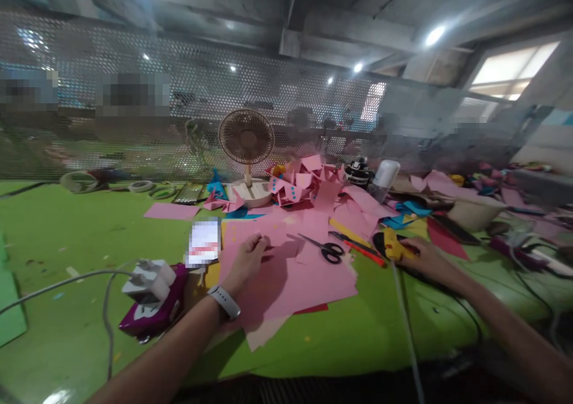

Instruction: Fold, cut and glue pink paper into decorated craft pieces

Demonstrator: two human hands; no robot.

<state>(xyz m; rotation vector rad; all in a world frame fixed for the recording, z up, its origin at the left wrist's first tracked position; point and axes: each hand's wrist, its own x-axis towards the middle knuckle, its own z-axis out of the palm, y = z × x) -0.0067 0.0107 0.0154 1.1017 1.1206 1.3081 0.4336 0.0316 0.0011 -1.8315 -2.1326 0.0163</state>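
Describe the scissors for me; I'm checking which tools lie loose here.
The scissors have black loop handles and thin metal blades. They lie flat and shut on pink paper, handles toward the person, tips pointing away to the left. No hand touches them; they lie between the left hand and right hand.
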